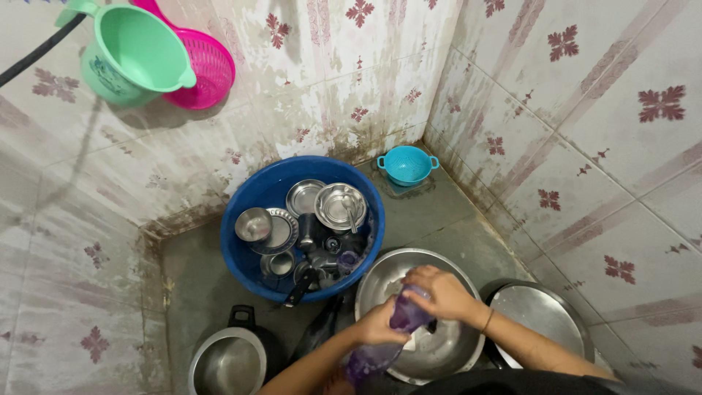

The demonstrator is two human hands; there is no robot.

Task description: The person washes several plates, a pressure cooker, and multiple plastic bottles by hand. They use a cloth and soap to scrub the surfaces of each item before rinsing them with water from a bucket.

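Purple bottle (pixel 401 322) gripped in both hands over a wide steel basin (pixel 453 351).

Left hand (pixel 380 325) clasps the bottle's lower body while the right hand (pixel 439 292) closes over its top end. Behind the basin, a blue tub (pixel 252 197) holds steel plates and cups; a black-handled pot (pixel 230 362) sits left, a steel lid (pixel 545 314) right, a small teal colander (pixel 407 164) in the corner.

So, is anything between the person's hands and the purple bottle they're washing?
Nothing visible. Both the left hand and the right hand already grip the purple bottle directly, over the large steel basin. The blue tub of dishes sits apart, behind.
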